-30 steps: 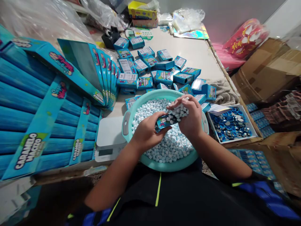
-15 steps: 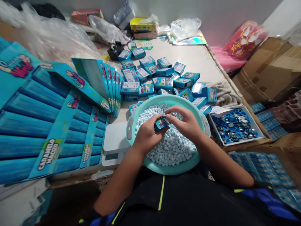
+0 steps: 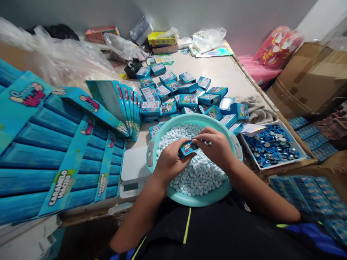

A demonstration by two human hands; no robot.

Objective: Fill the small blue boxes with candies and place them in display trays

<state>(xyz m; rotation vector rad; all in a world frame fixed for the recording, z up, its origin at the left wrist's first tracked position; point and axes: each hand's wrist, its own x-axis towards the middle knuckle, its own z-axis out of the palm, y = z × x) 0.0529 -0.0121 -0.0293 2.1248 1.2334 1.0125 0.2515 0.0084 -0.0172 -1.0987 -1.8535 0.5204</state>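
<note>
A small blue printed box (image 3: pixel 187 148) is held over a round turquoise basin (image 3: pixel 199 200) of pale blue candies (image 3: pixel 199 177). My left hand (image 3: pixel 171 159) wraps round the box from the left. My right hand (image 3: pixel 213 144) is closed in a pinch at the box's upper right end; whatever its fingertips hold there is too small to make out. Behind the basin lies a loose pile of similar blue boxes (image 3: pixel 189 100). A white tray (image 3: pixel 284 164) of blue and silver caps (image 3: pixel 273 144) is right of the basin.
A white scale (image 3: pixel 134 164) touches the basin's left side. Large blue display cartons (image 3: pixel 59 184) fill the left. Clear plastic bags (image 3: pixel 67 54) lie behind them. A grey cloth (image 3: pixel 256 108) and a cardboard box (image 3: pixel 306 83) are at the right.
The fingers of my right hand have drawn together at the box's end, and the box has tilted slightly. The whole view has shifted a little, with the scene lower in the picture.
</note>
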